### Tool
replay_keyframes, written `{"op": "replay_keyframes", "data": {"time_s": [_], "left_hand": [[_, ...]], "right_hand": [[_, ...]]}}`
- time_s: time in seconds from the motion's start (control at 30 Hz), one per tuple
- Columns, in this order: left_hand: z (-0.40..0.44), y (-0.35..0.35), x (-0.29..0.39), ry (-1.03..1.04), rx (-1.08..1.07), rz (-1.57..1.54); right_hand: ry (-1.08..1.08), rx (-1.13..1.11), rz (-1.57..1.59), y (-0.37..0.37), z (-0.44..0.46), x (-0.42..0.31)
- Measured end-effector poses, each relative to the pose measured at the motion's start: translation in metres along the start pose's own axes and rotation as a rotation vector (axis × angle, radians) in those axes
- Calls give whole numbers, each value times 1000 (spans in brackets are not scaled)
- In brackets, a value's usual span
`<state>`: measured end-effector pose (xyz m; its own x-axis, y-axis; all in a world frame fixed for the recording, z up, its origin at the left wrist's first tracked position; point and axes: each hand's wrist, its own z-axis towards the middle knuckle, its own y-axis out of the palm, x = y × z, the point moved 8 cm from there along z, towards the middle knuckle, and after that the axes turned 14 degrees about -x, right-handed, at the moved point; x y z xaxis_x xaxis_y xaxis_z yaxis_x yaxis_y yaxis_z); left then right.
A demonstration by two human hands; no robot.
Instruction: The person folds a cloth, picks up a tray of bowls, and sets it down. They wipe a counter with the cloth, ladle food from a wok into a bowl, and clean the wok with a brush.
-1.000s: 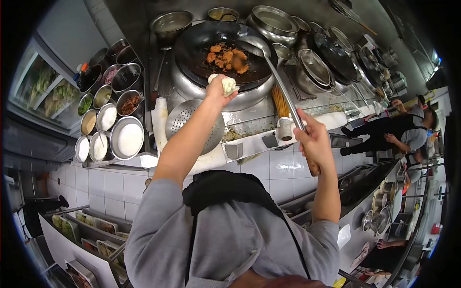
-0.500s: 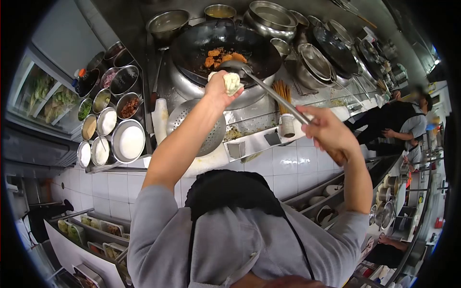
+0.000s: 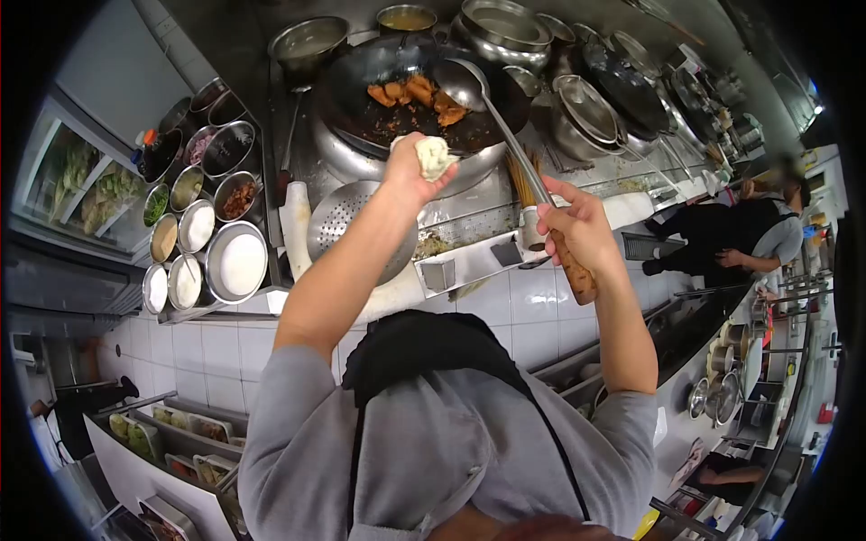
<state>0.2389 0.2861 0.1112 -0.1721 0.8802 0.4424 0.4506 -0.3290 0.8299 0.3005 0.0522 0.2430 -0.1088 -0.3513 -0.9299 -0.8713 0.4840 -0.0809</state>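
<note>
A dark wok [image 3: 347,77] sits on the stove with browned orange pieces of food [image 3: 417,90] and small crumbs in it. At the wok's near rim, my left hand [image 3: 410,176] is closed around a folded whitish cloth [image 3: 435,160]; the cloth hides the part of the rim behind it. My right hand [image 3: 577,225] grips a long metal ladle [image 3: 514,144] by its wooden handle. The ladle's bowl is over the right side of the wok, beside the food pieces.
Left of the stove stand several metal containers of ingredients, among them a large one with white contents [image 3: 242,263]. A perforated strainer [image 3: 352,225] lies before the wok. Bamboo sticks [image 3: 523,185] stand near the ladle handle. Pots [image 3: 309,41] line the back. Another person [image 3: 758,225] stands far right.
My right hand has moved down and left, and the ladle has become steeper, its bowl shifting up and right from the food. The food pieces have shifted within the wok.
</note>
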Motion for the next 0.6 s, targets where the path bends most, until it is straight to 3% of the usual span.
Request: {"op": "replay_keyframes", "data": {"time_s": [0.17,0.3,0.4,0.47,0.57,0.6], "left_hand": [[-13,-22,0,9,57,268],[-6,-69,-28,404,88,556],[-23,-57,-33,373,63,489],[-41,-28,-21,213,75,496],[-38,-33,-6,-15,37,469],[-47,-36,-7,-46,31,404]], "right_hand": [[30,66,182,-29,-7,-10],[52,85,313,-11,-17,-19],[79,-31,439,34,5,0],[65,-14,721,76,19,10],[-47,-212,842,103,42,10],[27,-285,1003,102,37,11]]}}
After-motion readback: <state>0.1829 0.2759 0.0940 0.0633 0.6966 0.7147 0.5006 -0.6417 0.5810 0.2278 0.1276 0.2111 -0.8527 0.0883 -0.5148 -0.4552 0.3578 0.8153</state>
